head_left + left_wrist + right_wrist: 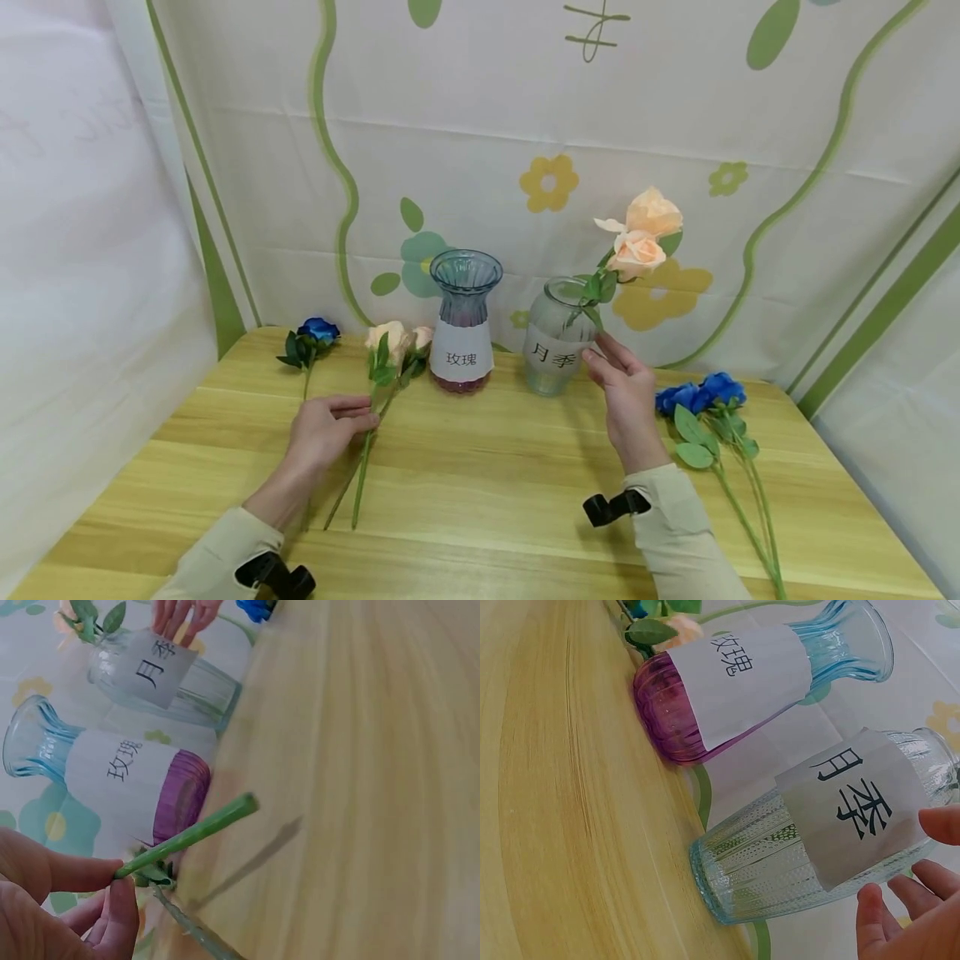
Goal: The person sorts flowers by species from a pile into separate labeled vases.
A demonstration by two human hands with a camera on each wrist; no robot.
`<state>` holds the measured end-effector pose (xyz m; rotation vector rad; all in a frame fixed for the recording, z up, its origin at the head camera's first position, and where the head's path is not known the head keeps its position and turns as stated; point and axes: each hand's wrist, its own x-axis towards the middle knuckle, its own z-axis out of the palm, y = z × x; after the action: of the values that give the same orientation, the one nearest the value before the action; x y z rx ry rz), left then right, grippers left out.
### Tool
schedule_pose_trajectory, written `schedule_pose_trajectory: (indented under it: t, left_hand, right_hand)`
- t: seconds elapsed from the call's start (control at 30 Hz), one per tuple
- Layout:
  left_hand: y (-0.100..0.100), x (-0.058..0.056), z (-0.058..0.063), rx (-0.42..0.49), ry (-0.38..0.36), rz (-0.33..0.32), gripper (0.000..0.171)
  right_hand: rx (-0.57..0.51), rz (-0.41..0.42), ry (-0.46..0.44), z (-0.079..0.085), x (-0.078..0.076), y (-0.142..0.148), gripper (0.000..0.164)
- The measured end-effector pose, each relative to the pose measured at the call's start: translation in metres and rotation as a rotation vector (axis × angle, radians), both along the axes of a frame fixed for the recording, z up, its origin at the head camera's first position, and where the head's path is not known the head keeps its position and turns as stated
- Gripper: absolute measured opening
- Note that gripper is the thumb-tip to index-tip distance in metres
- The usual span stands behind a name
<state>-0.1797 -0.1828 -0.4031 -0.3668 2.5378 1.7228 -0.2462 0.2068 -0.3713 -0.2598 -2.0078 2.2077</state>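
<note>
My left hand [330, 429] pinches the green stem [191, 836] of a pale peach rose [390, 340] between thumb and forefinger. The stem's cut end points toward the front of the table. A second peach rose [422, 337] lies just beyond, partly hidden. On the other side, my right hand [626, 396] is beside a clear glass vase [750, 870] with a white label, its thumb and fingers spread loosely around the vase's side. Two peach blooms [639, 254] stand in that vase, leaning out to the right over its rim.
A blue and purple labelled vase [463, 292] stands between the hands. One blue flower [318, 330] lies at the far left of the wooden table [480, 517]. Blue flowers [701, 396] with long stems lie at the right. A printed cloth [465, 150] hangs behind.
</note>
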Motion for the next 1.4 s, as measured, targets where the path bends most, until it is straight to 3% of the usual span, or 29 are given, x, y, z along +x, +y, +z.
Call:
schedule_pose_trajectory:
  t: [0.23, 0.57, 0.8, 1.0, 1.23, 1.4]
  left_hand:
    - [0.010, -0.003, 0.007, 0.214, 0.031, 0.001, 0.050]
    - [0.032, -0.013, 0.022, 0.575, 0.087, 0.155, 0.052]
    - [0.048, -0.020, 0.030, 0.702, 0.154, 0.254, 0.049]
    - [0.058, -0.026, 0.033, 0.773, 0.189, 0.291, 0.050]
    - [0.072, -0.033, 0.041, 0.855, 0.274, 0.341, 0.031]
    - [0.085, -0.038, 0.051, 0.915, 0.304, 0.350, 0.042]
  right_hand:
    - [-0.006, -0.003, 0.000, 0.000, 0.000, 0.001, 0.054]
    - [-0.022, 0.000, 0.002, -0.002, -0.001, 0.002, 0.056]
    - [-0.022, -0.001, 0.002, -0.002, -0.001, 0.003, 0.055]
    - [-0.009, 0.000, -0.002, -0.002, -0.002, 0.003, 0.054]
    - [-0.003, -0.004, 0.003, -0.001, -0.002, 0.002, 0.053]
    - [-0.001, 0.001, 0.004, -0.002, -0.002, 0.003, 0.053]
